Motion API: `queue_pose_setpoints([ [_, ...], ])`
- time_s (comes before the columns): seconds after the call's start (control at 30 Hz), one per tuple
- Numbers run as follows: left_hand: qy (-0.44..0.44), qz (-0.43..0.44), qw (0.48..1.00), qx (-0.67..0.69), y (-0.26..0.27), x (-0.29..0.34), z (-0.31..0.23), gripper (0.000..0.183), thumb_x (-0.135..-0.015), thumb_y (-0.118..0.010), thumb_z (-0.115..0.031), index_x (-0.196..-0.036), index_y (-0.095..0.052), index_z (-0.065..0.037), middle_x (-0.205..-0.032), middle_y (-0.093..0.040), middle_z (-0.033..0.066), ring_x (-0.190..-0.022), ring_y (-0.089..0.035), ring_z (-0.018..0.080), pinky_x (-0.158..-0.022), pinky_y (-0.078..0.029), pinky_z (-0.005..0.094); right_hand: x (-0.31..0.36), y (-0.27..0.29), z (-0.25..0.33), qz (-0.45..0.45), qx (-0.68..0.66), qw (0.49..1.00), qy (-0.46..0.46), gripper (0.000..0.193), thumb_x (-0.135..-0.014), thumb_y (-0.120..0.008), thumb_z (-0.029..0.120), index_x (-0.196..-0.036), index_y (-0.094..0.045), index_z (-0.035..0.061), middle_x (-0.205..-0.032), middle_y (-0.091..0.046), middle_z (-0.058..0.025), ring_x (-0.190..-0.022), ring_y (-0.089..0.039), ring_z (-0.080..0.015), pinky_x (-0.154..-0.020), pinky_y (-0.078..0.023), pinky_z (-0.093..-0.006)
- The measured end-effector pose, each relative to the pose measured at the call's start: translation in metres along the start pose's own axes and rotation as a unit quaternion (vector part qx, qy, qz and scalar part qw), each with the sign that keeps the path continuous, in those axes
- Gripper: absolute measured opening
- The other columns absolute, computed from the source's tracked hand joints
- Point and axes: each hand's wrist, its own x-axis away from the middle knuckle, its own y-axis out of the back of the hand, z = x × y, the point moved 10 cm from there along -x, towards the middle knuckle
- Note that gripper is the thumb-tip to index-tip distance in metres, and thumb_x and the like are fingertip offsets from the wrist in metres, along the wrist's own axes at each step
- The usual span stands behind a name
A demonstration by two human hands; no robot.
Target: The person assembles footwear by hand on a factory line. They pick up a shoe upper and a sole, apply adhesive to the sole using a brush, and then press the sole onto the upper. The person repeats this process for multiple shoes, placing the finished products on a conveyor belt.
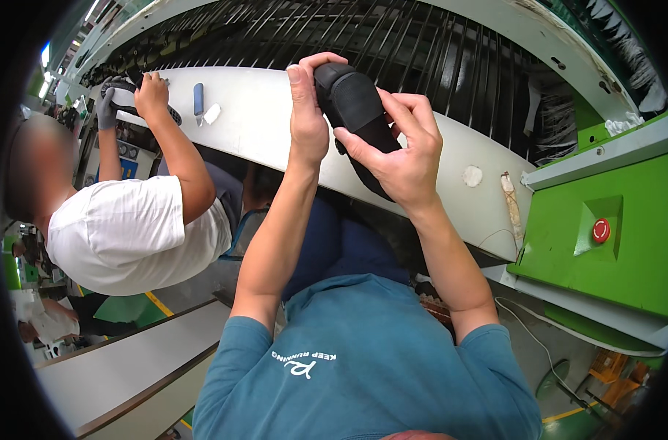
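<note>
Both hands are gripping a black shoe [356, 121] over the white bench's [253, 125] near edge, left hand [307, 110] fingers closing on its heel end, right hand [396, 150] cradling its middle, so steadying it firmly seems wise.

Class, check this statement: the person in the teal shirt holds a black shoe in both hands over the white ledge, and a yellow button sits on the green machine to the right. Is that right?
One detail is wrong: the button on the green machine is red, not yellow, as the head view shows. Both the left hand and right hand do hold the black shoe over the white ledge.
</note>
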Motion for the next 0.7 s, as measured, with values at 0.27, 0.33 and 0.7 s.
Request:
queue_pose_setpoints([
  [0.27, -0.004, 0.006, 1.0, 0.003, -0.001, 0.003, -0.003, 0.079, -0.12, -0.018, -0.067, -0.133, -0.062, -0.003, -0.111, -0.069, 0.0066, -0.102, -0.066, 0.0149, -0.095, -0.053, 0.03, 0.002, -0.001, 0.003, 0.008, 0.007, 1.0, -0.012, 0.068, -0.069, -0.104, 0.022, -0.13, -0.081, 0.0036, -0.113, -0.067, -0.0065, -0.095, -0.07, -0.0216, -0.082, -0.061, -0.0364],
  [0.33, -0.007, 0.003, 1.0, 0.0, 0.0, 0.004, -0.006, 0.079, -0.12, -0.017, -0.067, -0.134, -0.062, -0.003, -0.111, -0.069, 0.0067, -0.103, -0.066, 0.015, -0.096, -0.053, 0.0303, 0.002, -0.002, 0.003, 0.008, 0.002, 1.0, -0.013, 0.068, -0.068, -0.104, 0.022, -0.13, -0.081, 0.0035, -0.112, -0.067, -0.0065, -0.094, -0.07, -0.0216, -0.081, -0.061, -0.0363],
  [0.7, -0.003, 0.027, 0.999, -0.027, -0.004, 0.017, -0.024, 0.063, -0.1, -0.085, -0.039, -0.14, -0.051, -0.005, -0.108, -0.068, 0.0099, -0.098, -0.068, 0.0168, -0.087, -0.059, 0.0324, 0.007, -0.002, 0.01, 0.015, 0.008, 1.0, -0.005, 0.07, -0.066, -0.104, 0.018, -0.13, -0.081, 0.0035, -0.11, -0.066, -0.0069, -0.093, -0.069, -0.0223, -0.078, -0.061, -0.0366],
])
